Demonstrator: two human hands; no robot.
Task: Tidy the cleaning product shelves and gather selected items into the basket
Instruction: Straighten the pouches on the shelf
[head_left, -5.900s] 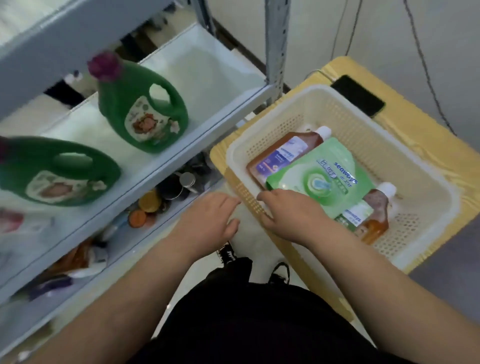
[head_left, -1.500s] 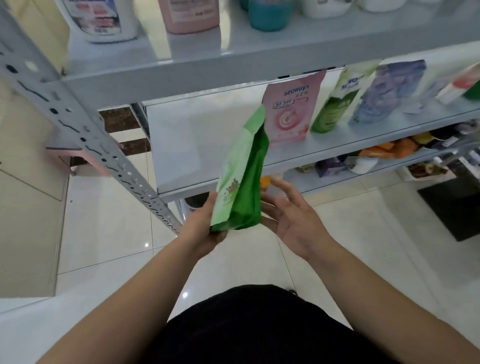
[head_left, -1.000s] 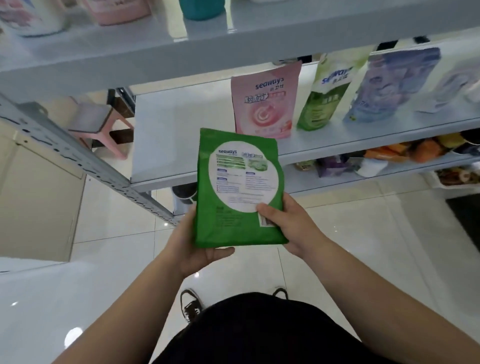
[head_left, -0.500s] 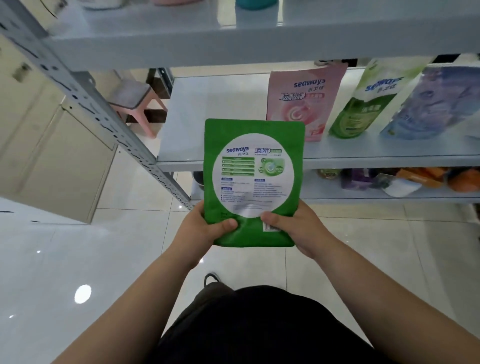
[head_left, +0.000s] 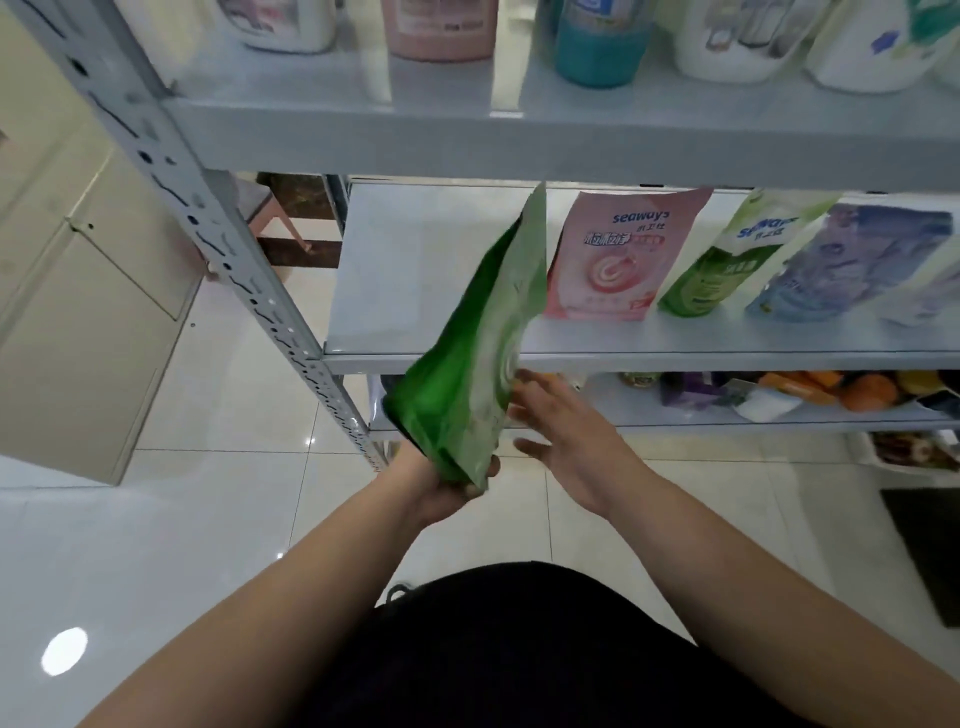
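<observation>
Grey shelf (head_left: 415, 270), green pouch (head_left: 483, 353) tilted top up-right (edge-on), left hand (head_left: 441, 493) gripping base, right hand (head_left: 571, 441) spread.

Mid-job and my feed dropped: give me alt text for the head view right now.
The left hand holds a green pouch by its bottom, tilted in front of the middle shelf; the right hand is open beside it. A pink pouch, a green-and-white pouch and a purple pouch stand on that shelf.
</observation>
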